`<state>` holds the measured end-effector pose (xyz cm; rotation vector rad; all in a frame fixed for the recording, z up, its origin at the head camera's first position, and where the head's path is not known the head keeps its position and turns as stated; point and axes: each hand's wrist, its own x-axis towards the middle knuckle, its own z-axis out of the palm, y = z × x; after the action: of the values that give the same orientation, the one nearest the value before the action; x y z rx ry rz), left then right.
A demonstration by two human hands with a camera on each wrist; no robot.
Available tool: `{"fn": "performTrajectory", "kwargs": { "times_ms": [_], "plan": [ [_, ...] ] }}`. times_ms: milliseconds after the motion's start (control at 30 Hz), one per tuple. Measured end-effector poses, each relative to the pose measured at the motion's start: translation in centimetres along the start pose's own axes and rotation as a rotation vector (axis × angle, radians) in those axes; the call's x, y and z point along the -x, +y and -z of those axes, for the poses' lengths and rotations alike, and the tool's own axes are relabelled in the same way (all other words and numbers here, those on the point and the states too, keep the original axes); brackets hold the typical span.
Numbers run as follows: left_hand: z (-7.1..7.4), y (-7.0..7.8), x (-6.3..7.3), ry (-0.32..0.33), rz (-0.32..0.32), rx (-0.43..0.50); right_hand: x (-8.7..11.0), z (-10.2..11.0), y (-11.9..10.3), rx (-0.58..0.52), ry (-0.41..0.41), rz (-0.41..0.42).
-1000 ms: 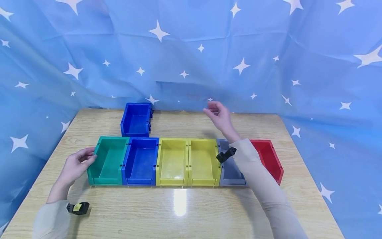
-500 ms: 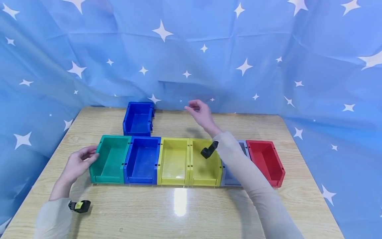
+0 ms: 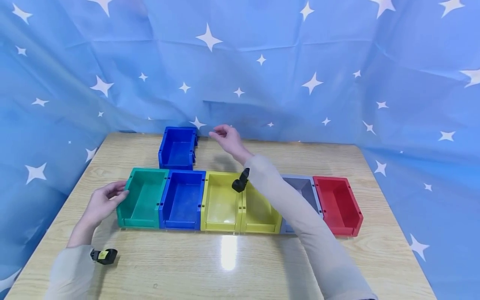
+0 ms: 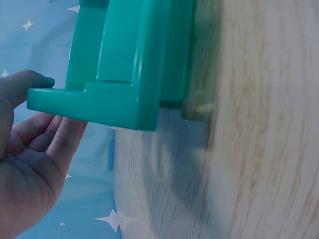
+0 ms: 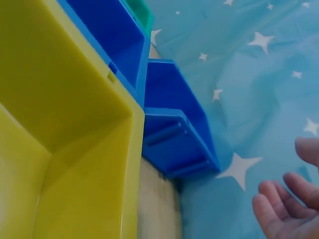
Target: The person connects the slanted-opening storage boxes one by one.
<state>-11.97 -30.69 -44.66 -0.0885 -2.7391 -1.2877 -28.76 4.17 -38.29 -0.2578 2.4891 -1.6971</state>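
My left hand point(image 3: 106, 201) grips the left side wall of the green bin point(image 3: 144, 198), thumb over the rim and fingers outside, as the left wrist view shows. The green bin is the leftmost of a joined row. My right hand point(image 3: 228, 141) hangs in the air behind the row, fingers loosely bent and holding nothing. Left of it stands a separate blue bin point(image 3: 177, 149) at the table's back edge, behind the row. In the right wrist view, the right hand point(image 5: 289, 204) is apart from that blue bin point(image 5: 174, 119).
The row continues rightward with a blue bin point(image 3: 183, 200), two yellow bins, of which the left yellow bin point(image 3: 221, 204) is nearer, a grey bin point(image 3: 300, 187) and a red bin point(image 3: 338, 204). A starry blue curtain point(image 3: 262, 83) hangs behind the wooden table point(image 3: 187, 266).
My right hand has moved left behind the row, from behind the grey bin toward the separate blue bin. My left hand stays on the green bin. The view has shifted slightly.
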Motion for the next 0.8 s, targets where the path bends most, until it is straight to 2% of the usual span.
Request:
{"fn": "performTrajectory", "kwargs": {
  "times_ms": [367, 600, 800],
  "plan": [
    [-0.2, -0.3, -0.3, 0.008, -0.009, 0.013, -2.0, -3.4, 0.1, -0.007, -0.009, -0.047],
    [-0.3, -0.3, -0.3, 0.002, -0.003, 0.017, -3.1, -5.1, 0.5, 0.013, 0.039, -0.083],
    [-0.2, -0.3, -0.2, -0.003, 0.009, 0.018, -3.1, -6.6, 0.6, -0.018, 0.077, -0.167]
  ]
}}
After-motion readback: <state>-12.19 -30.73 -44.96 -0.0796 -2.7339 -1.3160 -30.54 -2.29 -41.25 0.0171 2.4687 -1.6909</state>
